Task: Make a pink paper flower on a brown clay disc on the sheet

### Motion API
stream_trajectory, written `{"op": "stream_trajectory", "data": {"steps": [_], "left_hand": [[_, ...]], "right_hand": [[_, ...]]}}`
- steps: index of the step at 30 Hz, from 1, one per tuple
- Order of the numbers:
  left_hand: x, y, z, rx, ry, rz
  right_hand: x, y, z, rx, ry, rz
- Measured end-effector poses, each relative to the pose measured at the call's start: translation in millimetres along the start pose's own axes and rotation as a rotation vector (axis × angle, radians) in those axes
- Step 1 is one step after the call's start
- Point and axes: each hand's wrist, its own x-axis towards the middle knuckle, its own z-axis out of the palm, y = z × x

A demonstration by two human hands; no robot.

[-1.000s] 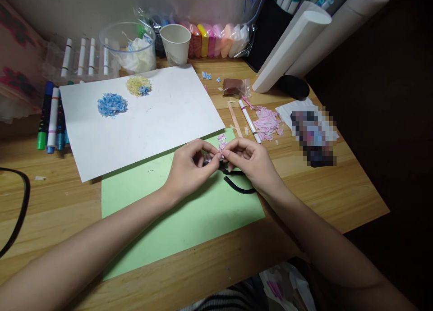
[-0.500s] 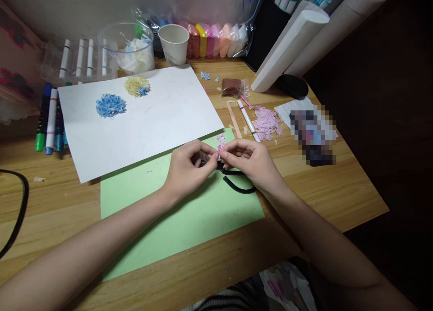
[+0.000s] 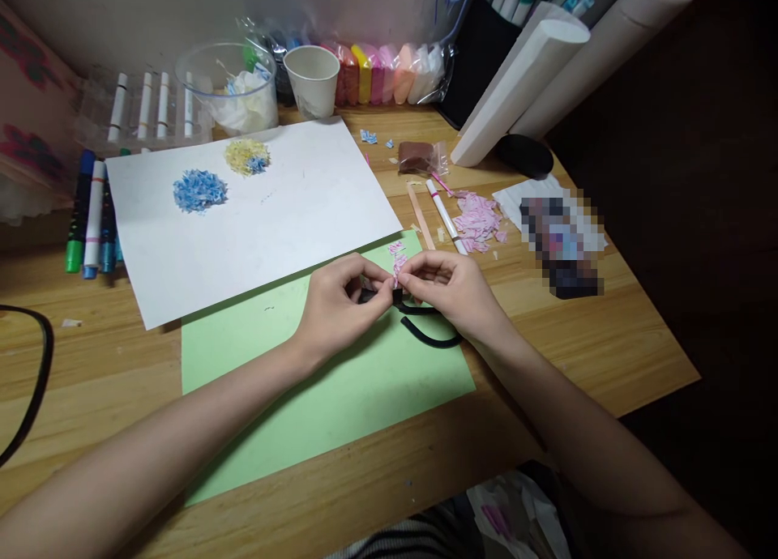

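Note:
My left hand (image 3: 340, 304) and my right hand (image 3: 455, 290) meet fingertip to fingertip, both closed in a pinch. Between them shows a tiny piece of pink-and-white paper (image 3: 396, 282), mostly hidden by the fingers. Just beyond the fingertips, a few pink paper bits (image 3: 397, 249) rest on the green sheet (image 3: 285, 413). Under my hands lie black-handled scissors (image 3: 430, 342), their blades largely covered. To the right of my right hand is a heap of pink paper scraps (image 3: 478, 220), with a white marker (image 3: 446, 216) and a flat wooden stick (image 3: 420, 215) beside it.
A white sheet (image 3: 292, 211) holds a blue paper-scrap cluster (image 3: 199, 191) and a yellow one (image 3: 246, 155). Markers (image 3: 91, 219) lie at left. A plastic tub (image 3: 226, 89), paper cup (image 3: 313, 85) and clay packs (image 3: 389, 73) line the wall. White rolls (image 3: 523, 89) lean at right.
The fingertips have shifted very slightly, and a bit more of the scissors shows beneath them. Both hands still pinch at the same spot.

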Motion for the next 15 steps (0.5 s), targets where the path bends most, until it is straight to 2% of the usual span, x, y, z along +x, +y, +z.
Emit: {"op": "stream_trajectory", "data": {"steps": [5, 15], "left_hand": [[-0.2, 2.0, -0.5, 0.023, 0.058, 0.029], [-1.8, -1.6, 0.4, 0.050, 0.082, 0.078]], "right_hand": [[-0.6, 1.9, 0.5, -0.018, 0.011, 0.004], [-2.6, 2.0, 3.0, -0.008, 0.039, -0.003]]}}
